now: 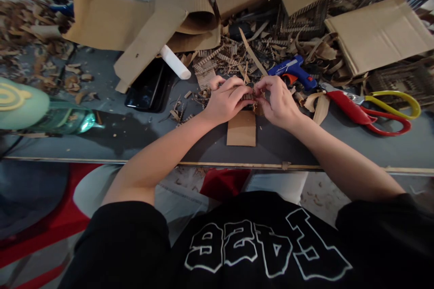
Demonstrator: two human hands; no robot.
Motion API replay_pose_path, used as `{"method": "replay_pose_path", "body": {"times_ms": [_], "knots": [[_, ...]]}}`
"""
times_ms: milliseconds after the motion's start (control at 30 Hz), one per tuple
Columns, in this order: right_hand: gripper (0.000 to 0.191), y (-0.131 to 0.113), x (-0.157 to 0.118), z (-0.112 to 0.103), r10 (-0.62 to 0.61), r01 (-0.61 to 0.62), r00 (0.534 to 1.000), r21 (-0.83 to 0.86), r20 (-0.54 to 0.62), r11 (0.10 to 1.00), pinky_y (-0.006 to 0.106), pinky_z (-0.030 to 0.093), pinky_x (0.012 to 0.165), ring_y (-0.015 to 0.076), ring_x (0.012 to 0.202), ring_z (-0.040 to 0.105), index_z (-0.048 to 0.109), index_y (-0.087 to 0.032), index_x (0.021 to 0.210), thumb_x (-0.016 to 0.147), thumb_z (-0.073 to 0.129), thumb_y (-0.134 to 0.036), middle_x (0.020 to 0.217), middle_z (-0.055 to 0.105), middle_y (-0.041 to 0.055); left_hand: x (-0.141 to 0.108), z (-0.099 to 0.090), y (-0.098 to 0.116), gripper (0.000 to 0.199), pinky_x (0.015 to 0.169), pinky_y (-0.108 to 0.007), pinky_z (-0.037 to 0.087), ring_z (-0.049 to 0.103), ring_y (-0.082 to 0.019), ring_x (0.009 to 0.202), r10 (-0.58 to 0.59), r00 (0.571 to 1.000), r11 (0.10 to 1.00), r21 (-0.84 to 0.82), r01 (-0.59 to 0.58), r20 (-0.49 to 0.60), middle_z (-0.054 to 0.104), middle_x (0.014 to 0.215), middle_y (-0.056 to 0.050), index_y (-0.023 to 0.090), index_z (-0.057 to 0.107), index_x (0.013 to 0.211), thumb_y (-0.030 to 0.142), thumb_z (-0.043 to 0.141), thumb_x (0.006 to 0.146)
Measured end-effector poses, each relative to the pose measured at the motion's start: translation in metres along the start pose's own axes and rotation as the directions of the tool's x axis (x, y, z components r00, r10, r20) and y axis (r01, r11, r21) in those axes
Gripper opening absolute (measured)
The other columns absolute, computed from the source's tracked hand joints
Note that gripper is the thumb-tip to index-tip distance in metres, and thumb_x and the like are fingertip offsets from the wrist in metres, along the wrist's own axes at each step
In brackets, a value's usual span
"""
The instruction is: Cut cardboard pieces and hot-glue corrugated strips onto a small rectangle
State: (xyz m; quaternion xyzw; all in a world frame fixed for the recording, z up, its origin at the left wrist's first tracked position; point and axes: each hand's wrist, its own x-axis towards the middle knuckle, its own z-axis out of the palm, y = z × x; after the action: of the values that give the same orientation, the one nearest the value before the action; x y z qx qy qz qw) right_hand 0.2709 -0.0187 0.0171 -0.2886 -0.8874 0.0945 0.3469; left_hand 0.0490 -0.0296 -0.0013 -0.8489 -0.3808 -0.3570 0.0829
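Note:
My left hand (225,101) and my right hand (280,104) meet over the desk, fingertips nearly touching. Both are closed in a pinch on a small corrugated cardboard strip (249,96), mostly covered by the fingers. Just below them lies a flat rectangular piece of cardboard (241,132), its far end hidden under the hands. A blue glue gun (294,71) with an orange trigger rests beyond my right hand. To the right of it are scissors (376,110) with red and yellow handles.
Cardboard scraps (224,56) heap along the back, with a curled cardboard sheet (111,16) and a flat cardboard panel (383,34). A black phone (149,88) and a white cylinder (175,62) lie left of my hands. A green bottle (64,117) lies farther left.

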Motion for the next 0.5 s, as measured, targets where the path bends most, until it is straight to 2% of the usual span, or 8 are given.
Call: {"method": "replay_pose_path", "body": {"times_ms": [200, 367, 500], "knots": [[0.022, 0.0018, 0.0013, 0.0014, -0.040, 0.040, 0.999, -0.013, -0.006, 0.999, 0.044, 0.055, 0.082, 0.0213, 0.092, 0.059, 0.046, -0.022, 0.114, 0.092, 0.043, -0.019, 0.101, 0.059, 0.0076, 0.0002, -0.0011, 0.0015, 0.043, 0.094, -0.042, 0.039, 0.068, -0.025, 0.105, -0.029, 0.999, 0.998, -0.053, 0.031, 0.036, 0.073, 0.104, -0.008, 0.023, 0.068, 0.112, 0.058, 0.046, 0.101], [0.020, 0.0017, 0.0007, 0.0021, -0.024, 0.024, 1.000, 0.000, 0.000, 1.000, 0.044, 0.056, 0.081, 0.0211, 0.090, 0.060, 0.046, -0.022, 0.111, 0.091, 0.043, -0.018, 0.096, 0.060, 0.0069, 0.0012, -0.0022, 0.0017, 0.044, 0.094, -0.042, 0.040, 0.069, -0.025, 0.106, -0.034, 0.998, 0.998, -0.057, 0.036, 0.046, 0.073, 0.106, -0.009, 0.022, 0.067, 0.111, 0.058, 0.045, 0.101], [0.026, 0.0012, -0.0006, 0.0030, -0.010, 0.012, 0.999, 0.048, -0.042, 0.999, 0.049, 0.056, 0.087, 0.0225, 0.095, 0.063, 0.044, -0.022, 0.120, 0.095, 0.045, -0.025, 0.103, 0.062, 0.0080, 0.0018, -0.0031, 0.0003, 0.044, 0.092, -0.040, 0.044, 0.068, -0.026, 0.109, -0.033, 0.997, 0.997, -0.066, 0.037, 0.064, 0.072, 0.107, -0.010, 0.021, 0.065, 0.114, 0.058, 0.044, 0.101]]}}
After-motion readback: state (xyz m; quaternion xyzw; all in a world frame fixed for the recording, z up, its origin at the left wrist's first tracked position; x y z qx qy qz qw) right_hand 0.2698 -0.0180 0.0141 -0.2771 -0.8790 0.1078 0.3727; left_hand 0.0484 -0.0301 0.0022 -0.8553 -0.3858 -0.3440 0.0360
